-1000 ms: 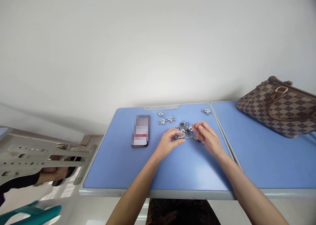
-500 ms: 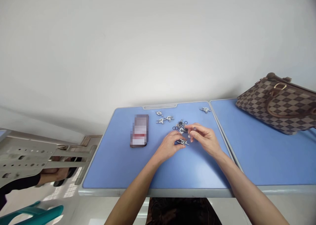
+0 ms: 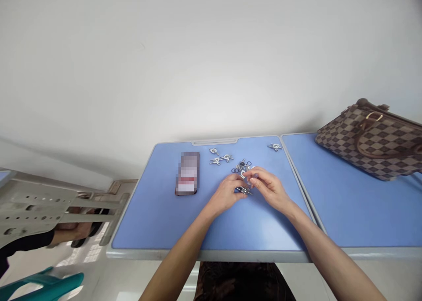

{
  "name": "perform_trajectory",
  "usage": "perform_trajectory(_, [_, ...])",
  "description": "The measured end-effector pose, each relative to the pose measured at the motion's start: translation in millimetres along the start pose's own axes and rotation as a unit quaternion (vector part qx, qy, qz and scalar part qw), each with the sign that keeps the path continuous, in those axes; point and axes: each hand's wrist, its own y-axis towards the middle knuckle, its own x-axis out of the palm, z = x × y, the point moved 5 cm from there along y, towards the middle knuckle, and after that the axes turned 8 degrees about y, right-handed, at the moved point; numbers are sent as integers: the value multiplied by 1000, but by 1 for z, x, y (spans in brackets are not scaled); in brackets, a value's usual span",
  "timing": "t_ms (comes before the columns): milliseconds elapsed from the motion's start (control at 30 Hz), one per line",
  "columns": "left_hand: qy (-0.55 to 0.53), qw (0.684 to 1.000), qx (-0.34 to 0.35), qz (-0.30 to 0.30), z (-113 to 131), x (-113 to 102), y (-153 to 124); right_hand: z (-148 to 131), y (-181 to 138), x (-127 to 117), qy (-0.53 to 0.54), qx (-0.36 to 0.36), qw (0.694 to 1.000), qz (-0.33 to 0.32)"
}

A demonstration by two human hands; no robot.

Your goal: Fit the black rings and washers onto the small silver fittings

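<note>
My left hand (image 3: 227,192) rests low over the blue desk, thumb and fingers closed on a small silvery metal part with thin prongs (image 3: 244,190). Just right of it, my right hand (image 3: 268,186) pinches something small and shiny between thumb and fingertips; its kind is too small to make out. Beyond my fingers lies a little pile of metal parts (image 3: 243,164), partly covered by my right fingers. Dark thin rings (image 3: 234,170) lie at the pile's left side, and another ring (image 3: 249,163) lies behind it.
Several similar pronged metal parts (image 3: 215,161) lie farther back, and one more (image 3: 274,147) sits at the far right corner. A phone (image 3: 187,174) lies on the left. A checkered handbag (image 3: 372,147) stands on the adjoining desk. Another person's arm (image 3: 70,234) shows at lower left.
My right hand has moved left with its pinched piece, closer to my left hand and the metal part. The left hand has stayed nearly in place.
</note>
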Motion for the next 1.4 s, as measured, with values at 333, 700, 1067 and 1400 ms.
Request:
perform_trajectory(333, [22, 1000, -9, -4, 0, 0, 0, -4, 1, 9, -56, -49, 996, -50])
perform_trajectory(700, [52, 998, -18, 23, 5, -2, 1, -12, -4, 23, -155, -145, 971, -113])
perform_trajectory(1067, [26, 999, -6, 17, 5, 0, 2, -5, 0, 20, -155, -116, 981, -19])
perform_trajectory(1400, [43, 998, 34, 2, 1, 6, 5, 10, -2, 9, -111, -67, 991, -25])
